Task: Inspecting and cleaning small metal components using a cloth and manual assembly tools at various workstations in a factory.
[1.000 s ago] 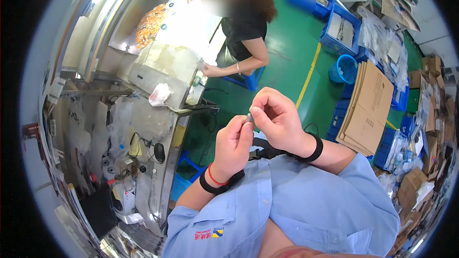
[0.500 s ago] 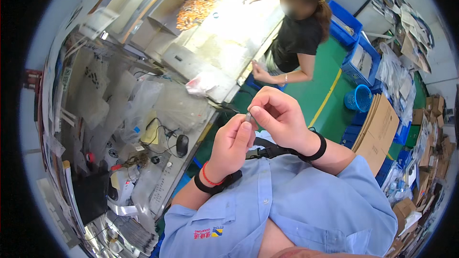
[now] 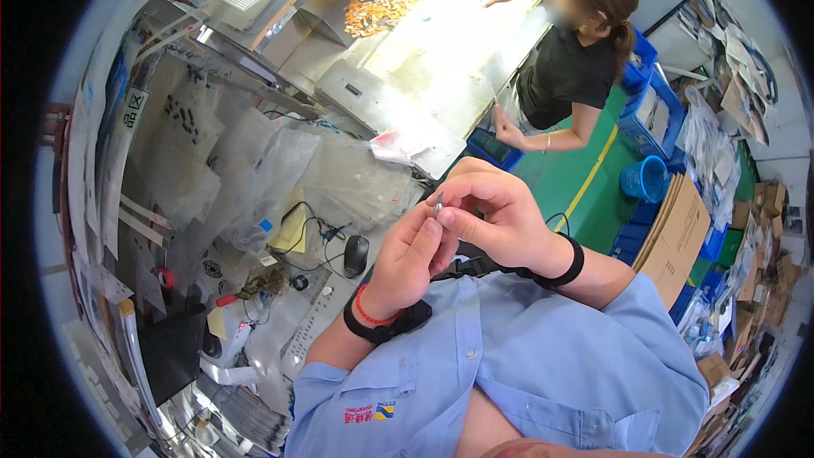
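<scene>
1. Right thumb first: it has slid down beside the left thumb since half a second ago. My view has swung too, so the computer mouse (image 3: 356, 255) and the co-worker in a black shirt (image 3: 562, 75) sit farther right.
2. To me, that means the grip is being changed on the small metal piece (image 3: 438, 207), while both hands stay close together.
3. I see the piece right at the fingertips, up in front of the blue shirt (image 3: 543, 331). Its dark tip points up, and its silver part sits lower, between the fingers.
4. Now the left hand (image 3: 405, 261): its thumb and finger are close together, pinching the piece from the left.
5. Over on the other side, the right hand (image 3: 506, 214) has its finger and thumb nearly closed, pinching it too. I can't tell which hand squeezes harder.
6. Far from both hands, I see a pile of orange and white bits (image 3: 386, 2) on the bright workbench (image 3: 403, 85).
</scene>
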